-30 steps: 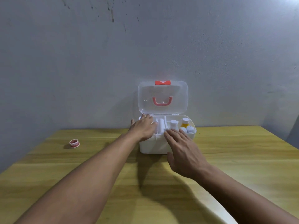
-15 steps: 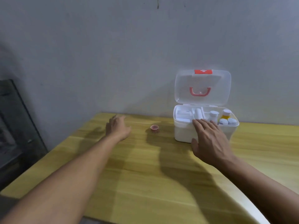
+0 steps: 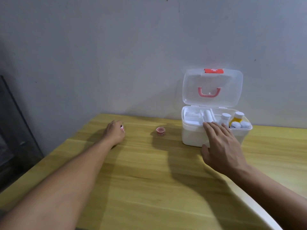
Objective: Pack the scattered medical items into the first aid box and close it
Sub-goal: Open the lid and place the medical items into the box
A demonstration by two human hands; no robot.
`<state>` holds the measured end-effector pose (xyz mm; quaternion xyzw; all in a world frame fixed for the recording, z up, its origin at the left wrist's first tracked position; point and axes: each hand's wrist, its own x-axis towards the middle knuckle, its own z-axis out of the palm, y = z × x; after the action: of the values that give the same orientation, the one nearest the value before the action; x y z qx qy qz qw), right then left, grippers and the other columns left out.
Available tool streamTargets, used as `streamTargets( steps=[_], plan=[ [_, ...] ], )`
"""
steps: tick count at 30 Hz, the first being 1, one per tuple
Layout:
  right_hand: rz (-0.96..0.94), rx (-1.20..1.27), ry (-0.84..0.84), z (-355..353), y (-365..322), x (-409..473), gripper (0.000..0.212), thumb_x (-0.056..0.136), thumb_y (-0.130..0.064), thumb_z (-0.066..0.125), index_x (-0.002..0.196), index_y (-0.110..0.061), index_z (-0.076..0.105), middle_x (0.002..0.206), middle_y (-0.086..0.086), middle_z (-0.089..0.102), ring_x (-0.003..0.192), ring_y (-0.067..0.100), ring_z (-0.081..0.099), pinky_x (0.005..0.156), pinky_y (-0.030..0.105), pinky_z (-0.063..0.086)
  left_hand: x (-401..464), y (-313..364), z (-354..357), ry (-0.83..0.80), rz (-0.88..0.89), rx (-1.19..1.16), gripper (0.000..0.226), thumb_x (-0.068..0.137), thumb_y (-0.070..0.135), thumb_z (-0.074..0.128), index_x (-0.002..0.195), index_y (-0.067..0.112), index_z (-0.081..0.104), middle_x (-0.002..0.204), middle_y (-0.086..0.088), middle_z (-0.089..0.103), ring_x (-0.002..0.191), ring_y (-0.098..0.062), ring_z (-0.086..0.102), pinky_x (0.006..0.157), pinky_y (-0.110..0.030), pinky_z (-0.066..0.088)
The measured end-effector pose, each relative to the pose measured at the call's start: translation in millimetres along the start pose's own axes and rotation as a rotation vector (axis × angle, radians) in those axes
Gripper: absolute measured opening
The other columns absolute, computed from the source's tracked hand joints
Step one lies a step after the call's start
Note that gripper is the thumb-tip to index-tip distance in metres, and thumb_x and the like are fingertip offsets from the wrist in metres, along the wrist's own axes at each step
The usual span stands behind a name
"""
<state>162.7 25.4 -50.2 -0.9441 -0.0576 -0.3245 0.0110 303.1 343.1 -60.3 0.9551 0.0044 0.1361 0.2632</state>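
The white first aid box (image 3: 191,136) stands open at the back right of the wooden table, its clear lid (image 3: 212,87) with a red handle upright against the wall. Inside are white packets, a white bottle (image 3: 225,117) and a yellow bottle (image 3: 237,117). My right hand (image 3: 221,146) lies flat with fingers spread on the box's front rim. My left hand (image 3: 114,133) is stretched out far to the left, fingers curled around a small red-and-white item (image 3: 122,127). A red tape roll (image 3: 160,131) sits on the table between my left hand and the box.
The grey wall runs right behind the table (image 3: 149,180). The table's left edge lies close to my left forearm, with a dark frame (image 3: 15,122) beyond it on the far left. A pale curved rim (image 3: 255,211) shows at the lower right.
My left hand left the box, reached far left across the table and curled around a small red-and-white item. The view swung left. My right hand stayed on the box's front rim.
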Motion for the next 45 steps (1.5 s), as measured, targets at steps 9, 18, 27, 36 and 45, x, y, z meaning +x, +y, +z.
streamTargets(
  steps=[9,18,27,36,45],
  plan=[
    [0.006,-0.004,0.004,0,0,0,0.067,0.061,-0.008,0.068,0.125,0.003,0.052,0.121,0.019,0.062,0.120,0.037,0.054,0.110,0.049,0.035,-22,72,23,-0.291,0.167,-0.129,0.065,0.077,0.007,0.074,0.136,0.019,0.050,0.133,-0.007,0.058,0.108,-0.021,0.062,0.098,-0.028,0.046],
    [-0.027,0.013,-0.036,-12,6,1,0.065,0.068,-0.015,0.067,0.128,0.000,0.050,0.127,0.015,0.060,0.127,0.035,0.048,0.111,0.044,0.031,-20,107,50,-0.248,0.247,0.002,0.024,0.078,0.020,0.073,0.101,0.026,0.069,0.106,0.001,0.070,0.104,-0.024,0.063,0.090,-0.033,0.051],
    [0.015,-0.020,0.011,-17,31,-15,0.066,0.062,-0.012,0.067,0.126,-0.004,0.053,0.126,0.013,0.059,0.124,0.034,0.050,0.110,0.049,0.032,-25,164,7,-0.039,0.433,-0.252,0.028,0.080,0.017,0.071,0.108,0.020,0.069,0.104,0.003,0.070,0.084,-0.016,0.058,0.084,-0.028,0.049],
    [0.008,0.029,-0.020,-17,36,-16,0.066,0.064,-0.019,0.062,0.128,-0.006,0.051,0.127,0.011,0.058,0.125,0.032,0.048,0.114,0.047,0.030,-38,225,11,-0.318,0.609,-0.138,0.039,0.079,-0.003,0.069,0.109,0.021,0.071,0.107,-0.005,0.071,0.089,-0.014,0.067,0.089,-0.036,0.056],
    [-0.020,0.051,-0.047,-20,42,-16,0.068,0.067,-0.021,0.063,0.132,-0.008,0.049,0.131,0.009,0.056,0.128,0.029,0.046,0.115,0.045,0.028,-37,230,8,-0.396,0.518,-0.050,0.068,0.082,-0.005,0.062,0.141,0.023,0.044,0.145,-0.009,0.046,0.130,-0.024,0.048,0.107,-0.031,0.040]
  ],
)
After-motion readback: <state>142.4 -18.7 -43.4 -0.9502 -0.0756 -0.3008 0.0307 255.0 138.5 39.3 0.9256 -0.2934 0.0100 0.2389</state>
